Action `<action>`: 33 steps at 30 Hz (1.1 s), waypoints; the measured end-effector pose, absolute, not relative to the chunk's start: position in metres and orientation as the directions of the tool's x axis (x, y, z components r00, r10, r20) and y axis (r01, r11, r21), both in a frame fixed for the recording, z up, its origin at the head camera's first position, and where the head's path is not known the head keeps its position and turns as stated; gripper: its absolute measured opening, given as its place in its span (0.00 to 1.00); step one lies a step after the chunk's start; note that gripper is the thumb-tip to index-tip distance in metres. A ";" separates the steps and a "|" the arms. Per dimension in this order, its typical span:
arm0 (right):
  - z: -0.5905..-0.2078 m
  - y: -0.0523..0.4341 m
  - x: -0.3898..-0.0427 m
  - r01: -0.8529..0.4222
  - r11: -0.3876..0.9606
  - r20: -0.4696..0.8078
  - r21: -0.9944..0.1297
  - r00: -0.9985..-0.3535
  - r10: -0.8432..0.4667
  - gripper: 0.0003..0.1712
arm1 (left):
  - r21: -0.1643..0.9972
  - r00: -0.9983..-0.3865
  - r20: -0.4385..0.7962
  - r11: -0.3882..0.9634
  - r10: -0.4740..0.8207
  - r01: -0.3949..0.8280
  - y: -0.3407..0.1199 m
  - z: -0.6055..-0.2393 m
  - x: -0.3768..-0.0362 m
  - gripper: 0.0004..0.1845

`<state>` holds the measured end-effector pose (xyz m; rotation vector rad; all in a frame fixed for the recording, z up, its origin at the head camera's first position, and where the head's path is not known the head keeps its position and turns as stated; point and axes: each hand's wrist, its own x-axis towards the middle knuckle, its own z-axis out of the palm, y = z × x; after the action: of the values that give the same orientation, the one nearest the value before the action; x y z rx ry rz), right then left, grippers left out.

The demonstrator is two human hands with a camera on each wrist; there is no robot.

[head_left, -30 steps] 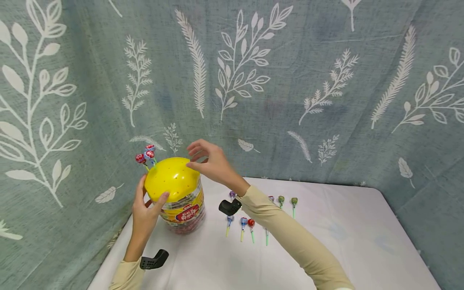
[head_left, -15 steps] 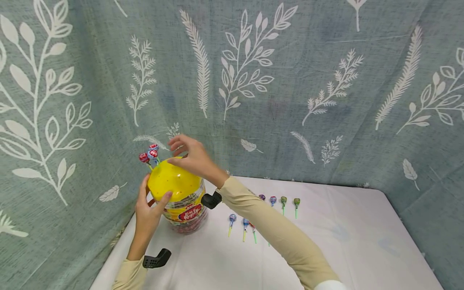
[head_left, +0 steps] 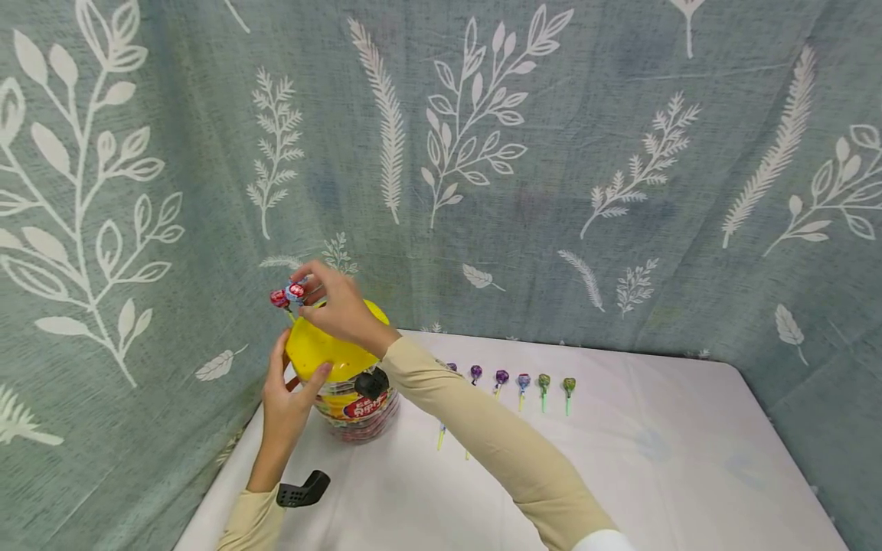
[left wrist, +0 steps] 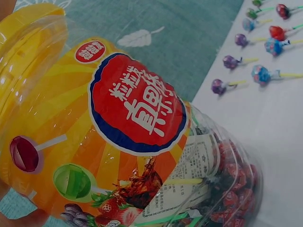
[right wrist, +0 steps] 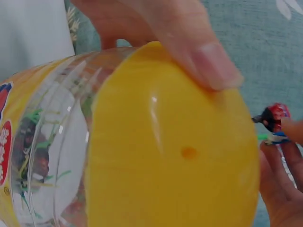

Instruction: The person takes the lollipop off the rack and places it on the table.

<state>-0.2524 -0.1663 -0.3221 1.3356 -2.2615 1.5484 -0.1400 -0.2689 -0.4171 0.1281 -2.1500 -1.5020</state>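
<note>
Your candy jar [head_left: 347, 383] stands in the far left corner of the table [head_left: 654, 474], hard against the leaf-print curtain [head_left: 482, 153], so you have little room behind it or on its left. Your left hand [head_left: 285, 398] covers its near left side and your right hand [head_left: 338, 306] with its forearm [head_left: 482, 436] lies across the yellow lid [head_left: 324, 348], blocking the way in from the right. The lollipops stuck in the lid [head_left: 288, 295] crowd the top rear edge. To the right, a row of lollipops [head_left: 520, 383] lies across the cloth; nearer you and farther right the tabletop lies open
</note>
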 end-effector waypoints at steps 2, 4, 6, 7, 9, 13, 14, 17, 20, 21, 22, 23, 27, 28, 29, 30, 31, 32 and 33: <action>-0.324 -0.168 -0.252 -0.720 0.110 0.538 -0.685 -0.602 -0.591 0.18 | 0.901 -0.867 0.349 0.383 -0.357 0.204 -0.270 -0.419 -0.141 0.42; -0.325 -0.169 -0.251 -0.736 0.111 0.558 -0.668 -0.594 -0.579 0.17 | 0.903 -0.869 0.343 0.380 -0.357 0.200 -0.274 -0.425 -0.145 0.43; -0.326 -0.169 -0.251 -0.742 0.117 0.565 -0.660 -0.593 -0.574 0.16 | 0.904 -0.870 0.340 0.379 -0.357 0.197 -0.279 -0.433 -0.151 0.43; -0.326 -0.169 -0.251 -0.745 0.117 0.569 -0.657 -0.591 -0.572 0.16 | 0.904 -0.870 0.340 0.379 -0.358 0.197 -0.282 -0.437 -0.153 0.44; -0.327 -0.170 -0.251 -0.745 0.117 0.569 -0.657 -0.592 -0.571 0.16 | 0.904 -0.870 0.341 0.377 -0.356 0.200 -0.282 -0.437 -0.153 0.43; -0.328 -0.171 -0.252 -0.747 0.111 0.578 -0.656 -0.591 -0.563 0.15 | 0.903 -0.866 0.347 0.378 -0.360 0.205 -0.283 -0.437 -0.153 0.43; -0.328 -0.172 -0.252 -0.748 0.110 0.581 -0.655 -0.591 -0.559 0.15 | 0.903 -0.866 0.346 0.379 -0.360 0.203 -0.283 -0.437 -0.153 0.43; -0.328 -0.172 -0.251 -0.752 0.097 0.596 -0.652 -0.588 -0.547 0.15 | 0.902 -0.864 0.348 0.380 -0.364 0.203 -0.287 -0.446 -0.157 0.44; -0.326 -0.170 -0.252 -0.750 0.077 0.609 -0.657 -0.588 -0.532 0.16 | 0.905 -0.867 0.341 0.377 -0.363 0.198 -0.287 -0.448 -0.158 0.44; -0.325 -0.169 -0.252 -0.750 0.063 0.616 -0.659 -0.586 -0.526 0.16 | 0.905 -0.867 0.341 0.377 -0.363 0.198 -0.287 -0.448 -0.159 0.44; -0.324 -0.168 -0.252 -0.751 0.057 0.623 -0.657 -0.584 -0.520 0.16 | 0.905 -0.867 0.341 0.376 -0.363 0.198 -0.287 -0.448 -0.159 0.44; -0.323 -0.167 -0.252 -0.751 0.045 0.630 -0.659 -0.583 -0.513 0.16 | 0.905 -0.866 0.341 0.378 -0.364 0.198 -0.286 -0.448 -0.159 0.44; -0.317 -0.160 -0.251 -0.756 0.011 0.657 -0.655 -0.576 -0.486 0.16 | 0.900 -0.860 0.349 0.388 -0.373 0.197 -0.285 -0.447 -0.158 0.44; -0.316 -0.158 -0.251 -0.754 0.006 0.659 -0.657 -0.578 -0.481 0.16 | 0.899 -0.858 0.352 0.390 -0.375 0.198 -0.285 -0.447 -0.158 0.44; -0.315 -0.156 -0.251 -0.750 -0.003 0.660 -0.662 -0.581 -0.477 0.16 | 0.898 -0.856 0.354 0.393 -0.377 0.198 -0.285 -0.447 -0.158 0.44; -0.314 -0.153 -0.251 -0.744 -0.015 0.660 -0.669 -0.584 -0.472 0.17 | 0.898 -0.855 0.353 0.394 -0.379 0.197 -0.284 -0.447 -0.157 0.44; -0.314 -0.150 -0.252 -0.741 -0.020 0.661 -0.671 -0.587 -0.467 0.17 | 0.898 -0.854 0.355 0.393 -0.381 0.198 -0.284 -0.446 -0.157 0.44; -0.313 -0.147 -0.252 -0.741 -0.027 0.666 -0.671 -0.586 -0.462 0.17 | 0.898 -0.853 0.355 0.392 -0.382 0.199 -0.284 -0.446 -0.157 0.44; -0.313 -0.143 -0.252 -0.741 -0.029 0.668 -0.671 -0.587 -0.457 0.17 | 0.898 -0.853 0.355 0.393 -0.382 0.198 -0.283 -0.446 -0.157 0.44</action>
<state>-0.2520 -0.1434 -0.3128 1.2736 -1.9981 1.6573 -0.1574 -0.2834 -0.4463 0.1575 -2.1385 -1.4809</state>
